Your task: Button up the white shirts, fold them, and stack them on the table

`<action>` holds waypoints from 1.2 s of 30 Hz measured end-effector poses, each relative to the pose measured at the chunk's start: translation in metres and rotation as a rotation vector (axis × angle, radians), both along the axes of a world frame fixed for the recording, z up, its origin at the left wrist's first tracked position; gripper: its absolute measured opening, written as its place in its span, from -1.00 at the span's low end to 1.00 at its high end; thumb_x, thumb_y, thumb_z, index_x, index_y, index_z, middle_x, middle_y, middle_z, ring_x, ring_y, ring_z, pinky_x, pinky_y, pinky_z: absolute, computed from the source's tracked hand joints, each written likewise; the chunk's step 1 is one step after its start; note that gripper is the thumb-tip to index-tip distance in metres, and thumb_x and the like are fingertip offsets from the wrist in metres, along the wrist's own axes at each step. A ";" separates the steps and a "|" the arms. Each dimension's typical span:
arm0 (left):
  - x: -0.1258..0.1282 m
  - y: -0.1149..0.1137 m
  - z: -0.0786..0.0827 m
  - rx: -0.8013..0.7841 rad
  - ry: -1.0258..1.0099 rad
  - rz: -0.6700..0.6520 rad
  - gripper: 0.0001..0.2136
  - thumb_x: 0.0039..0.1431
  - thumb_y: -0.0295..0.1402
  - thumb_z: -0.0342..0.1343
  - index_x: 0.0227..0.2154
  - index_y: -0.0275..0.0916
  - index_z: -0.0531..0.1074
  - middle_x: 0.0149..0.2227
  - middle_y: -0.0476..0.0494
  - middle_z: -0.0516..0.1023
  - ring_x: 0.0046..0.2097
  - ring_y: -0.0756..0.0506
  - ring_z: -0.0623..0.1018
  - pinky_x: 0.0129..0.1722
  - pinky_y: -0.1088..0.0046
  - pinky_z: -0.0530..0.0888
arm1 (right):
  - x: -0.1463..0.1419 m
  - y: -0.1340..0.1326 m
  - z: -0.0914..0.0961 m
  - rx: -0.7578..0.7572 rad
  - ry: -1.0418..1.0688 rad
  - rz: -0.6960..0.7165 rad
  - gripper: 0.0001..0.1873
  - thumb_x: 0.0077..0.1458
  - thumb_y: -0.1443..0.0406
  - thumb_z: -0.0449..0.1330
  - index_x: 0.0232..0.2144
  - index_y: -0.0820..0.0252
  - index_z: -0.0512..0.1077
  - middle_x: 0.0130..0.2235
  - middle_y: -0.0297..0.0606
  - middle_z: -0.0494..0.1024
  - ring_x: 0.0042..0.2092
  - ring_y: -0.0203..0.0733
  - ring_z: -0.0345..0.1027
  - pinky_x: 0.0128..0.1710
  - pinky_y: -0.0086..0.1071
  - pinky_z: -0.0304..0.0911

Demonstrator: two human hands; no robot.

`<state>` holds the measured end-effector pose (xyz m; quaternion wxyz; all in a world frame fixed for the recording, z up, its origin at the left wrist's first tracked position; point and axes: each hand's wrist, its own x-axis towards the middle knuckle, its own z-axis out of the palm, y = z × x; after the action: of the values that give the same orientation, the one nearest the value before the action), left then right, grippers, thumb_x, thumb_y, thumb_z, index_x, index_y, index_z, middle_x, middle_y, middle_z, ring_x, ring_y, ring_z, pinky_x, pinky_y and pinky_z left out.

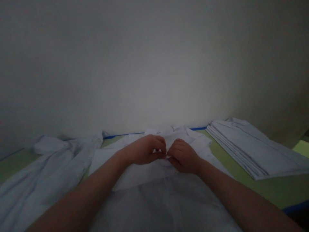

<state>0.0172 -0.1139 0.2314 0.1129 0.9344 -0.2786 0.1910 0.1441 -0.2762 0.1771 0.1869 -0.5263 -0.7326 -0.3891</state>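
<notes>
A white garment, which looks like a shirt or coat, lies spread over the table in front of me. Above its upper middle my left hand is closed in a pinch at the cloth. My right hand meets it there, thumb and fingers pressed together on the same spot of the garment. The fingertips of both hands nearly touch. Whether a button or only an edge of fabric is between them is too small and dim to make out.
A crumpled white garment lies at the left. To the right sits a stack of neatly folded white garments. The green tabletop has a blue edge and stands against a plain wall.
</notes>
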 end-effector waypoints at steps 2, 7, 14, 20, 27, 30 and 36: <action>0.001 0.003 -0.002 -0.071 0.079 -0.034 -0.89 0.09 -0.38 0.07 -0.42 -0.26 0.49 -0.37 -0.11 0.47 -0.35 0.03 0.43 -0.32 0.56 0.34 | -0.002 0.001 -0.001 -0.027 0.122 0.070 -0.92 0.06 0.35 0.03 -0.37 0.23 0.31 -0.40 -0.24 0.42 -0.30 -0.26 0.23 -0.20 -0.32 0.13; 0.005 0.008 -0.009 -0.201 0.142 -0.100 -0.90 0.09 -0.39 0.06 -0.41 -0.29 0.44 -0.37 -0.12 0.47 -0.33 0.02 0.43 -0.30 0.54 0.36 | -0.008 0.001 -0.005 -0.008 0.334 0.125 -0.95 0.00 0.33 0.06 -0.42 0.20 0.29 -0.45 -0.28 0.39 -0.35 -0.27 0.24 -0.28 -0.37 0.15; 0.006 0.008 -0.010 -0.239 0.166 -0.113 -0.86 0.08 -0.35 0.07 -0.44 -0.30 0.48 -0.37 -0.16 0.47 -0.34 0.01 0.43 -0.29 0.51 0.36 | -0.010 0.003 -0.016 0.074 0.231 0.090 -0.93 0.01 0.32 0.09 -0.47 0.20 0.31 -0.49 -0.32 0.40 -0.39 -0.31 0.23 -0.27 -0.36 0.11; -0.002 0.021 -0.002 -0.108 0.294 0.105 -0.75 -0.20 -0.27 0.28 -0.41 -0.24 0.47 -0.37 -0.06 0.46 -0.37 0.00 0.41 -0.38 0.54 0.33 | -0.011 -0.003 -0.014 0.053 -0.084 0.042 -0.88 0.07 0.29 0.09 -0.47 0.20 0.35 -0.48 -0.32 0.41 -0.37 -0.29 0.22 -0.22 -0.29 0.07; -0.008 0.009 -0.001 0.025 0.216 0.188 -0.80 -0.25 -0.26 0.30 -0.53 -0.23 0.47 -0.41 -0.03 0.44 -0.38 -0.01 0.38 -0.34 0.51 0.27 | -0.019 -0.006 -0.010 0.087 -0.145 -0.044 -0.83 0.10 0.32 0.06 -0.51 0.20 0.34 -0.51 -0.32 0.37 -0.39 -0.30 0.18 -0.23 -0.29 0.05; -0.008 0.005 -0.005 -0.091 0.236 0.139 -0.82 -0.11 -0.28 0.20 -0.65 -0.26 0.42 -0.52 -0.02 0.40 -0.45 0.03 0.35 -0.40 0.54 0.24 | -0.020 -0.007 -0.011 0.086 -0.145 -0.061 -0.82 0.12 0.32 0.05 -0.50 0.20 0.35 -0.51 -0.31 0.37 -0.40 -0.31 0.17 -0.24 -0.30 0.05; -0.021 0.013 -0.023 -0.630 0.708 0.271 -0.75 -0.06 -0.28 0.10 -0.73 -0.27 0.30 -0.75 0.09 0.15 -0.67 0.09 0.13 -0.66 0.55 0.06 | -0.028 -0.008 -0.012 0.064 -0.176 -0.059 -0.86 0.12 0.36 0.05 -0.45 0.21 0.36 -0.48 -0.31 0.38 -0.40 -0.31 0.17 -0.27 -0.30 0.04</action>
<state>-0.0036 -0.1008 0.2089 0.4521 0.8901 -0.0278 -0.0504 0.1165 -0.2844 0.1653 0.1271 -0.5053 -0.7175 -0.4623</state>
